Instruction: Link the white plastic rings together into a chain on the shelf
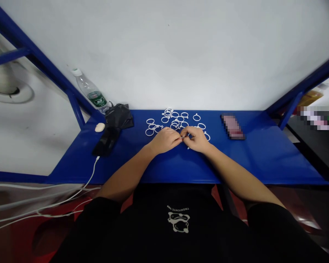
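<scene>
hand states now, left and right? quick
Left hand: closed, fingers pinching a small piece, too small to identify.
Right hand: closed, pinching the same small piece, next to the white rings.

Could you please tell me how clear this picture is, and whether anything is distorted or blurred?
Head view: light even, shadows soft; wide lens splays the blue frame; phone is pixelated; the small piece pinched by left hand and right hand is too tiny to identify.

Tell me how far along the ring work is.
Done: no finished batch is set apart anywhere. In hand: left hand and right hand pinch a small piece between them. Left: the loose white rings scattered on the blue table.
</scene>
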`<move>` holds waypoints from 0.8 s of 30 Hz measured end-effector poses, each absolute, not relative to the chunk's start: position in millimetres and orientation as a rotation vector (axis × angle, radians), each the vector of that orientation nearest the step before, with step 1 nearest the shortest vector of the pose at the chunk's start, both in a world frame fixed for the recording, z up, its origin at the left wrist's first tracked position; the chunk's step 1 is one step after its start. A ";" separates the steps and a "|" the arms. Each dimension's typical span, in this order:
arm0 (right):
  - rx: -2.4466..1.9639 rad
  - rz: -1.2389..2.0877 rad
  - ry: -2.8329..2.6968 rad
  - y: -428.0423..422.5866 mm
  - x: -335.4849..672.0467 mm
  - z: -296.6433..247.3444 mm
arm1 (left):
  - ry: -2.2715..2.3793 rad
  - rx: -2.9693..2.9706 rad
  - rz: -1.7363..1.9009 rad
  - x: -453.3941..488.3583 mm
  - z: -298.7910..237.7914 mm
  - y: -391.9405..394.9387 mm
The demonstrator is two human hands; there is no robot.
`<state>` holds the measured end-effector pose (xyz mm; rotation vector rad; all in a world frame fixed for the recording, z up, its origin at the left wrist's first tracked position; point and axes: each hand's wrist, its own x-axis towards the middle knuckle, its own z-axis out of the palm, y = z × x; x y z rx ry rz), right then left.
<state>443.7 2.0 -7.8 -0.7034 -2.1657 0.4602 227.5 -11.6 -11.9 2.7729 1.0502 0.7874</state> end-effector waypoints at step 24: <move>-0.618 0.473 -2.549 21.9 439.8 -37.9 | 1.548 2.725 0.629 198.6 -27.0 8.6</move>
